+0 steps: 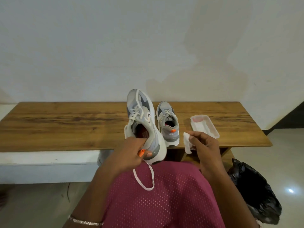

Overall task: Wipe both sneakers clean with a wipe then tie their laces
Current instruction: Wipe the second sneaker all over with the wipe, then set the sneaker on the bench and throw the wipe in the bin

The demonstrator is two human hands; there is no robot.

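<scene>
The raised sneaker (141, 116) is held off the near edge of the worktop (65, 125), toe pointing away, by the left hand (131, 152), whose fingers curl into the heel opening with the thumb beside the orange pull tab (141, 153). The right hand (204, 143) pinches a crumpled white wipe (187, 142) between thumb and fingertips, just right of the shoe and not touching it. The second sneaker (169, 127) stands upright on the worktop just beside the raised one, heel toward the person. The task looks early: the wipe is out and poised, but whether either shoe has been wiped cannot be told from here, and tying is not yet done, since one flat white lace (146, 181) hangs in a loose loop from the raised sneaker over the lap, and the second shoe's laces look slack and unknotted. Both shoes are grey mesh and smooth synthetic panels over thick, rounded white foam soles, with padded collars. The wipe is thin, soft and wrinkled. A shallow, glossy pack of wipes (204, 127) lies open on the worktop to the right, whose surface is brown wood grain with a matt finish. A crinkled black bag (253, 191) sits on the floor at near right.
</scene>
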